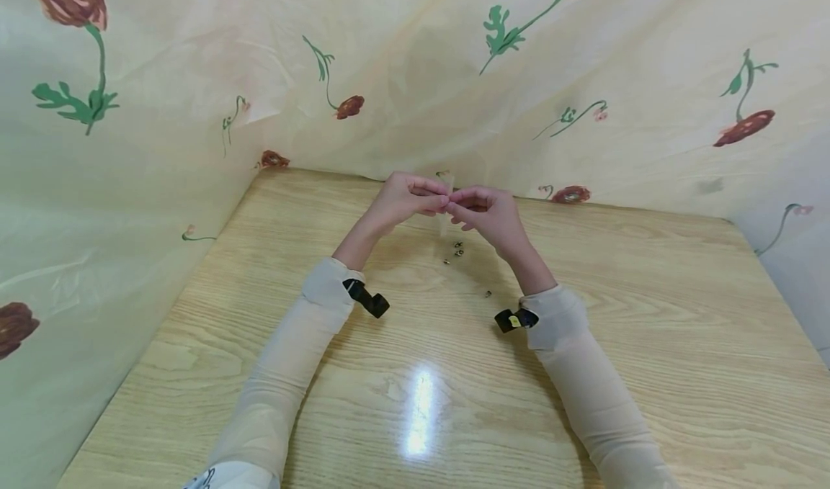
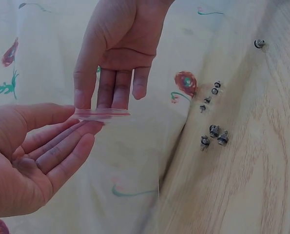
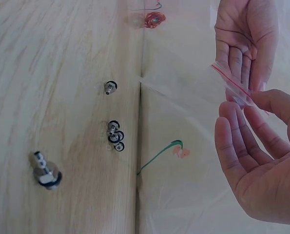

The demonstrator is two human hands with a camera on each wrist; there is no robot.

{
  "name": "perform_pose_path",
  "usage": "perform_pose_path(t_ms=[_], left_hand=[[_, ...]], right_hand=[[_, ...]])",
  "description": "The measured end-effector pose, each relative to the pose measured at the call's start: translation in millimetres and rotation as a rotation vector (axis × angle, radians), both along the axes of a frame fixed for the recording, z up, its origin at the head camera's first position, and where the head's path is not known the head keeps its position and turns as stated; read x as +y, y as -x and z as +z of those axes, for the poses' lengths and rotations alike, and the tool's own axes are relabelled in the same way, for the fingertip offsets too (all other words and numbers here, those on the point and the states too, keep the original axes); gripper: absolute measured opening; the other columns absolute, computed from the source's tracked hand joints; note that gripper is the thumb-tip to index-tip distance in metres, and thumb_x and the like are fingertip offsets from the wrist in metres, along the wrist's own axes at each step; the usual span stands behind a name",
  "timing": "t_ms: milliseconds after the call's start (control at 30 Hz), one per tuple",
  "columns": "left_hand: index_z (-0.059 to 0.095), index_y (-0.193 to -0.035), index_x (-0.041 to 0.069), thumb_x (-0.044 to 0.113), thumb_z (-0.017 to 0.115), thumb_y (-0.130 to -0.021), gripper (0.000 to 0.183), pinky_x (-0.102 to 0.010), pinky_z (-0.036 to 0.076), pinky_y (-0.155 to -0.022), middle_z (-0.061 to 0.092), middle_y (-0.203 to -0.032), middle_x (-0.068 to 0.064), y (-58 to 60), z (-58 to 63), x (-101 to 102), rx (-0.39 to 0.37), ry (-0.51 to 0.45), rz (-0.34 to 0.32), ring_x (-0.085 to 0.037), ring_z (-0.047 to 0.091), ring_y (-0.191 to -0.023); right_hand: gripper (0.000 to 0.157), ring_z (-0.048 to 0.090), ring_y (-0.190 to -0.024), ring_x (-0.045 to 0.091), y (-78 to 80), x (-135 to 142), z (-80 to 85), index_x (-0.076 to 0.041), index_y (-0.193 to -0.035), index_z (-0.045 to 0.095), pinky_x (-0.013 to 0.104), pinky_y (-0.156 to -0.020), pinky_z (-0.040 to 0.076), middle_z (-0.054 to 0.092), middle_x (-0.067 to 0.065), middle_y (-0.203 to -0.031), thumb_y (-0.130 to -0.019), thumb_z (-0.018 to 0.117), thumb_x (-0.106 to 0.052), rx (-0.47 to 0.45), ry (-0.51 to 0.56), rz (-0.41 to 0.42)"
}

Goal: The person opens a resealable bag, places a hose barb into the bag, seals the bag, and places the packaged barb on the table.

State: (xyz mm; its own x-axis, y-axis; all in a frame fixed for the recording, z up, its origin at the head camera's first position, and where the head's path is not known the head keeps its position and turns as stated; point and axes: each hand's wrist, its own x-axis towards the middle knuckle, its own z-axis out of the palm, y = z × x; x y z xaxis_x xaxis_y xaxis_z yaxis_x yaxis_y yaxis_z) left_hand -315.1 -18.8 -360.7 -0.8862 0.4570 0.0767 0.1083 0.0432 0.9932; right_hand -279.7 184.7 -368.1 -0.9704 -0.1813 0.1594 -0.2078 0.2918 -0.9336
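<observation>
A small clear zip bag (image 2: 106, 113) with a red line along its mouth is held up between the two hands over the table's far side. My left hand (image 1: 405, 199) pinches one end of the mouth between thumb and fingers. From the other side, my right hand (image 1: 491, 219) pinches it too, the fingertips of both hands meeting at the bag. The red-lined edge (image 3: 227, 78) runs slanted in the right wrist view. Below the hands, several small metal fittings with black rings lie on the table, among them a close group (image 2: 214, 130) and a single fitting (image 3: 47, 174) nearer me.
The wood-grain table (image 1: 415, 345) reaches back to a flower-printed cloth (image 1: 415, 78) hanging behind and at the left. Another fitting (image 3: 110, 87) lies near the table's far edge. Both wrists carry black camera straps over pale sleeves.
</observation>
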Motion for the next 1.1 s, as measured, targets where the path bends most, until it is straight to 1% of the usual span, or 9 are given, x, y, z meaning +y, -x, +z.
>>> perform_pose_path(t_ms=[200, 400, 567, 767, 867, 933, 1000, 1100], left_hand=[[0.072, -0.117, -0.007, 0.003, 0.069, -0.094, 0.025, -0.044, 0.059, -0.09, 0.074, -0.113, -0.023, -1.4, 1.2, 1.5, -0.006, -0.001, 0.007, -0.012, 0.073, -0.086], [0.072, -0.117, -0.007, 0.003, 0.069, -0.095, 0.025, -0.042, 0.06, -0.089, 0.073, -0.114, -0.023, -1.6, 1.3, 1.9, -0.007, 0.01, 0.008, -0.011, 0.072, -0.087], [0.072, -0.117, -0.007, 0.003, 0.068, -0.095, 0.025, -0.04, 0.06, -0.088, 0.073, -0.115, -0.024, -1.2, 0.3, 2.2, -0.006, 0.013, 0.006, -0.011, 0.072, -0.087], [0.072, -0.118, -0.007, 0.003, 0.068, -0.095, 0.025, -0.036, 0.061, -0.085, 0.073, -0.116, -0.024, -1.4, -0.6, 1.9, 0.003, 0.01, -0.001, -0.012, 0.073, -0.088], [0.073, -0.116, -0.006, 0.003, 0.069, -0.095, 0.024, -0.041, 0.06, -0.088, 0.073, -0.114, -0.023, -2.2, -0.7, 2.3, 0.009, 0.018, 0.003, -0.015, 0.074, -0.09], [0.073, -0.116, -0.005, 0.004, 0.069, -0.094, 0.023, -0.041, 0.06, -0.088, 0.074, -0.113, -0.021, -2.2, -1.4, 3.3, 0.018, 0.029, 0.01, -0.017, 0.074, -0.091], [0.074, -0.115, -0.004, 0.005, 0.07, -0.094, 0.023, -0.04, 0.06, -0.087, 0.075, -0.111, -0.02, -2.7, -2.1, 4.4, 0.034, 0.045, 0.019, -0.018, 0.075, -0.091], [0.075, -0.114, -0.002, 0.006, 0.07, -0.094, 0.022, -0.033, 0.061, -0.083, 0.076, -0.109, -0.019, -3.2, -2.4, 6.0, 0.073, 0.081, 0.032, -0.017, 0.074, -0.091]], right_hand=[[0.03, 0.071, -0.079, 0.013, 0.3, -0.9, 0.1, 0.003, -0.112, 0.071, 0.03, -0.07, 0.06, 0.075, 0.008, -0.097, -0.094, 0.074, -0.02, -0.01, -0.015, 0.005], [0.03, 0.072, -0.081, 0.017, 2.5, -0.8, -2.6, 0.004, -0.112, 0.071, 0.028, -0.07, 0.06, 0.075, 0.015, -0.101, -0.094, 0.074, -0.02, -0.012, -0.023, 0.002], [0.028, 0.071, -0.08, 0.018, 2.8, -0.9, -3.4, 0.003, -0.11, 0.071, 0.028, -0.069, 0.059, 0.075, 0.012, -0.099, -0.094, 0.074, -0.019, -0.007, -0.015, 0.005], [0.028, 0.07, -0.077, 0.014, 2.8, -1.4, -3.5, 0.004, -0.11, 0.071, 0.03, -0.068, 0.06, 0.075, 0.006, -0.094, -0.094, 0.074, -0.019, 0.001, -0.005, 0.012], [0.029, 0.071, -0.077, 0.014, 2.9, -1.2, -4.0, 0.003, -0.109, 0.072, 0.031, -0.068, 0.06, 0.075, 0.008, -0.095, -0.096, 0.071, -0.023, 0.01, -0.01, 0.006], [0.03, 0.072, -0.076, 0.014, 3.0, -1.2, -3.8, 0.003, -0.109, 0.072, 0.032, -0.067, 0.061, 0.075, 0.012, -0.096, -0.097, 0.069, -0.025, 0.017, -0.011, 0.001], [0.032, 0.072, -0.075, 0.013, 3.1, -1.3, -3.4, 0.004, -0.108, 0.072, 0.033, -0.067, 0.061, 0.075, 0.014, -0.096, -0.098, 0.068, -0.026, 0.017, -0.005, -0.005], [0.033, 0.073, -0.073, 0.012, 3.0, -1.5, -2.6, 0.006, -0.108, 0.072, 0.033, -0.066, 0.061, 0.076, 0.013, -0.094, -0.099, 0.066, -0.026, 0.013, 0.001, -0.012]])
